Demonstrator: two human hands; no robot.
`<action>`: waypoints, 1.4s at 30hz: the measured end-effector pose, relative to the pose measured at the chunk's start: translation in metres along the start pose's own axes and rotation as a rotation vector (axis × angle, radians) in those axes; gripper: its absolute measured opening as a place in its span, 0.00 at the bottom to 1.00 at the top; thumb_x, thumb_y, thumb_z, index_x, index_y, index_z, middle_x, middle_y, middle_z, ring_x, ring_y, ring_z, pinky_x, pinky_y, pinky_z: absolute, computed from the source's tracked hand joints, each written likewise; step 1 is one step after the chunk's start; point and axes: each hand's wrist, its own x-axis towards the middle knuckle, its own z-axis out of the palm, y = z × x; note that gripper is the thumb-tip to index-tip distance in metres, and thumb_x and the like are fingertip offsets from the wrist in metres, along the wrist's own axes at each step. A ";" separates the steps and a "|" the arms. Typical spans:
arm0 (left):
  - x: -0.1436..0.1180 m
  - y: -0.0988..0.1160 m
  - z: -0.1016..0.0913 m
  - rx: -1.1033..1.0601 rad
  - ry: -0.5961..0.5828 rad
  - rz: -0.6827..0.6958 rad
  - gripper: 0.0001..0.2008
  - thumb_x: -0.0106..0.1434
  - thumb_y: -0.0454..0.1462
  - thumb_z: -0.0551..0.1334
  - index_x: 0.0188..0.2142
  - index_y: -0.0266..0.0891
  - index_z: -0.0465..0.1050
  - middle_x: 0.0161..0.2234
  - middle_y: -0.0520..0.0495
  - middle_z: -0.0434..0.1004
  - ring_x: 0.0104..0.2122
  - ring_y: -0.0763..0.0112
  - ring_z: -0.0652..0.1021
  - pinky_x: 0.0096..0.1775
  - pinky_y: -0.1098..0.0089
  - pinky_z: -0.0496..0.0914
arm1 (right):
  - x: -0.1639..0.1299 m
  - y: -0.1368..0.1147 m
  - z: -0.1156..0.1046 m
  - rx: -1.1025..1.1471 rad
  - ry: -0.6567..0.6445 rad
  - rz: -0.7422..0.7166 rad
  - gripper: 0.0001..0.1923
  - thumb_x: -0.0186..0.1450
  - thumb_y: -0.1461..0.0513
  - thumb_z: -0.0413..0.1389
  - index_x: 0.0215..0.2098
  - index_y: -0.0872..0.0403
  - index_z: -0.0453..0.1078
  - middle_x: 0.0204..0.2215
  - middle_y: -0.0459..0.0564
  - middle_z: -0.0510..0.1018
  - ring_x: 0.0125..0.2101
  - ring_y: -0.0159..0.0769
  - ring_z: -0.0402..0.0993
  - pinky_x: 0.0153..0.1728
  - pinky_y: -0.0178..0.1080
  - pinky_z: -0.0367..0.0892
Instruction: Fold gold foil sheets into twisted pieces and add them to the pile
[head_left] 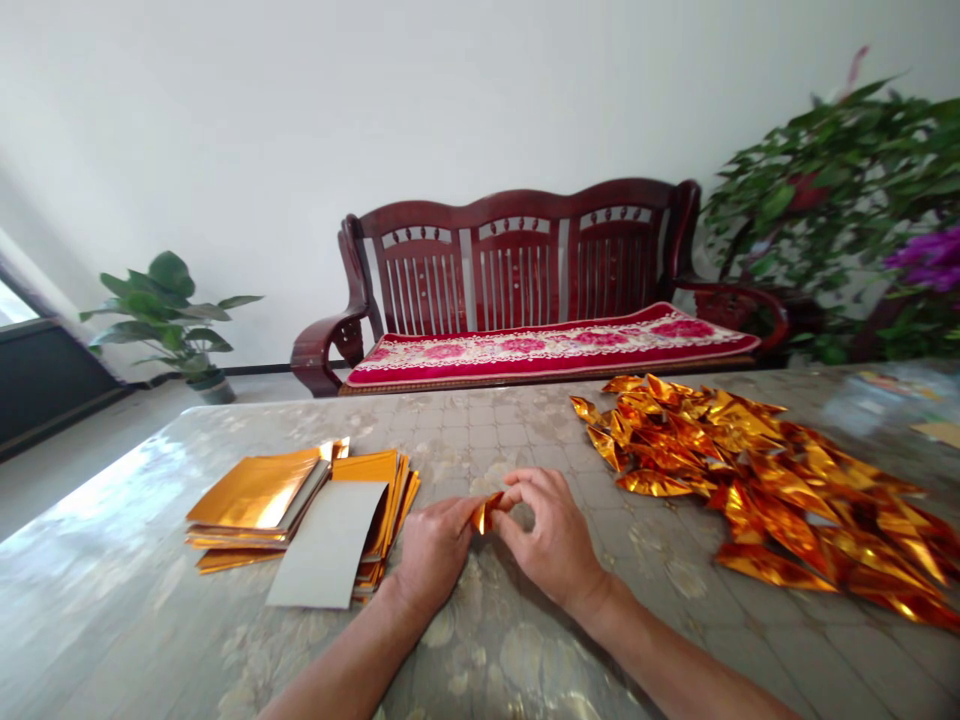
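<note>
A small piece of gold foil paper point(486, 514), partly folded, is held between my two hands above the middle of the table. My left hand point(435, 550) grips its left end, the fingers curled and mostly hidden behind the back of the hand. On the other end, my right hand point(551, 530) pinches the foil between thumb and fingertips. Close to my left hand lie stacks of flat gold foil sheets point(259, 490), with one sheet turned grey side up point(326, 545) on top. A large heap of folded gold foil pieces point(757, 490) spreads to the right.
The table point(465, 430) has a patterned, shiny cover. Behind it stands a dark red wooden bench point(510, 235) with a red floral cushion point(555, 345). A potted plant point(172, 310) is at left, leafy plants point(847, 190) at right. Clear plastic point(877, 400) lies at the table's far right.
</note>
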 end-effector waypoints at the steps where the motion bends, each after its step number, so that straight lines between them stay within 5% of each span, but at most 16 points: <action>1: 0.000 0.001 0.000 0.002 -0.002 0.002 0.14 0.64 0.29 0.58 0.41 0.45 0.80 0.29 0.51 0.82 0.28 0.73 0.80 0.30 0.78 0.67 | 0.000 -0.001 0.000 -0.018 -0.002 -0.002 0.04 0.58 0.64 0.62 0.27 0.50 0.72 0.40 0.50 0.77 0.45 0.44 0.69 0.47 0.45 0.64; 42: 0.004 0.000 0.006 -0.092 -0.114 -0.174 0.12 0.61 0.29 0.54 0.25 0.39 0.72 0.23 0.51 0.74 0.25 0.74 0.72 0.29 0.75 0.57 | 0.000 0.016 0.011 0.173 0.012 0.050 0.07 0.56 0.67 0.56 0.23 0.51 0.68 0.41 0.49 0.79 0.45 0.41 0.70 0.50 0.44 0.61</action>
